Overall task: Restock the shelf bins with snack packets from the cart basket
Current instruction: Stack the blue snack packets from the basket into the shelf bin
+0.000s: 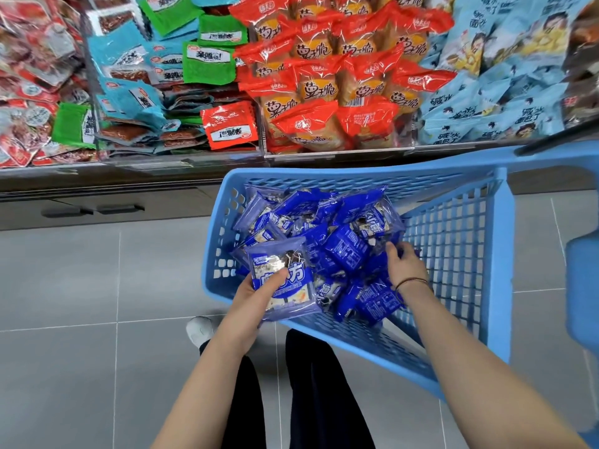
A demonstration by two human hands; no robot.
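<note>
here, your left hand (pixel 256 294) grips one blue-and-white snack packet (pixel 285 286), thumb curled across its front, holding it just above the near-left corner of the light blue cart basket (pixel 356 175). your right hand (pixel 405 265) is down inside the basket, fingers bent onto the pile of blue packets (pixel 340 247). you cannot tell whether it pinches one or only rests there. one thin bracelet (pixel 413 281) circles that wrist.

the pile holds well over a dozen packets, heaped and overlapping, too tangled for an exact count. it fills the left part of the basket, while the right part shows bare mesh.

beyond the basket, the shelf bins (pixel 337 153) stand side by side behind clear fronts: four in plain view, plus a sliver of a fifth at the right edge. from the left:
- the first holds red-and-clear packets (pixel 32 76).
- the second mixes teal packets (pixel 123 56) with four green packets (pixel 207 63) and one red packet (pixel 230 128).
- the third holds red-and-orange packets (pixel 324 82).
- the fourth holds pale blue packets (pixel 505 69).

below your arms, one white shoe (pixel 199 330) stands on the grey tiled floor (pixel 81 286).
</note>
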